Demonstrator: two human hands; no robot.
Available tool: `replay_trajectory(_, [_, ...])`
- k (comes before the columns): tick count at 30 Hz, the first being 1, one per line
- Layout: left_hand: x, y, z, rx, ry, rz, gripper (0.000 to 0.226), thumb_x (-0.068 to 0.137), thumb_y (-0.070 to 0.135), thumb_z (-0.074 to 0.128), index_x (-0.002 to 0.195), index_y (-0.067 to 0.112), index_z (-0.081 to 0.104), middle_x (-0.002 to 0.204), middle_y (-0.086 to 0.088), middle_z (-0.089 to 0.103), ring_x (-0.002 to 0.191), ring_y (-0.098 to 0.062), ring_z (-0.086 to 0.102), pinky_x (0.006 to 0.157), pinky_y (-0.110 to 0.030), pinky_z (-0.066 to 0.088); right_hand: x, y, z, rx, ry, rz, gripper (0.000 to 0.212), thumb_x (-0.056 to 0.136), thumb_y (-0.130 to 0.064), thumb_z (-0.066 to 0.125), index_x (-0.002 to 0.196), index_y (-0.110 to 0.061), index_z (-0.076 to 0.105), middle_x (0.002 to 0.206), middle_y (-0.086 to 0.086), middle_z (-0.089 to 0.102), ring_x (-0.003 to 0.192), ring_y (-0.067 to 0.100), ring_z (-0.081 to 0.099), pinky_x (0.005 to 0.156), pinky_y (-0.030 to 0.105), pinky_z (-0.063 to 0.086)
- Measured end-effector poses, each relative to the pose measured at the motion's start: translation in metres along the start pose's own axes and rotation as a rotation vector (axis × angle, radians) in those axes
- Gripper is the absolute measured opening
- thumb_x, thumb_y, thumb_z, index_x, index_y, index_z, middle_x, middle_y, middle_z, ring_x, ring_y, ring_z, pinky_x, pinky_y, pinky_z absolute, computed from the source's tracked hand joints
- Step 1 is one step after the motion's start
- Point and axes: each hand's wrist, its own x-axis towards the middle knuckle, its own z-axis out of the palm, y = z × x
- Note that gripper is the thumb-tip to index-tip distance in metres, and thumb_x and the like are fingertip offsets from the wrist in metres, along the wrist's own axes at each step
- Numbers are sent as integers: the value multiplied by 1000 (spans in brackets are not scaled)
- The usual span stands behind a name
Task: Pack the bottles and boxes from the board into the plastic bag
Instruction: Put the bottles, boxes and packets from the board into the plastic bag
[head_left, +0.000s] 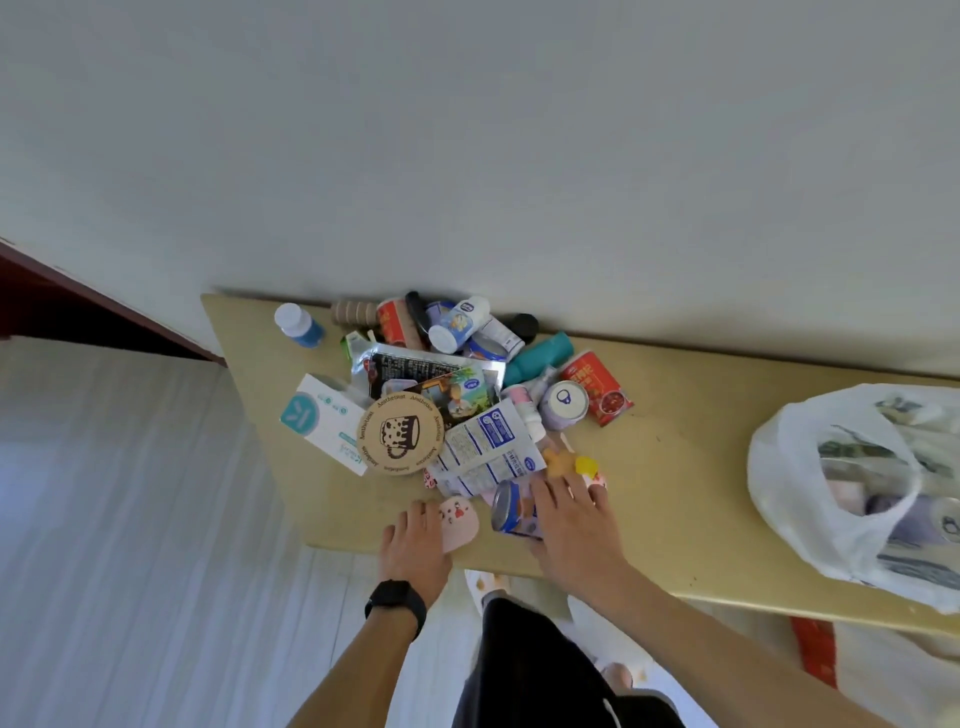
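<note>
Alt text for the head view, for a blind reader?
The right hand lies on a blue can, the left hand touches a pink item, by a pile of bottles and boxes on a board. A plastic bag lies at right.

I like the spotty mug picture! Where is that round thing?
In the head view, the round mug coaster lies on the left part of the board, between the white and teal box and the blue-and-white pouch.
</note>
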Motion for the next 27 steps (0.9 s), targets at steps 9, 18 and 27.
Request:
replay_trajectory(9, [-34,68,20,-385,-126,-118,72,77,37,72,136,18,35,132,-5,44,115,-28,55,92,-36,51,-119,98,-1,898,-234,405,53,77,-43,74,121,-31,47,115,-10,51,97,4,56,78,20,46])
replay_trajectory(18, [-62,181,11,-472,86,-295,71,72,32,76,132,18,41,131,-6,51,115,-30,52,93,-43,50,-228,243,-25,1167,-170,526,55,69,-32,86,103,-51,47,112,-19,58,93,-3,59,74,22,46])
replay_trajectory(27, [-120,450,-44,-426,280,493,67,70,40,75,128,29,43,121,18,41,98,-4,50,72,-16,48,-329,384,-75,1210,164,715,52,68,-31,89,103,-51,56,110,-14,63,91,-7,61,72,17,46])
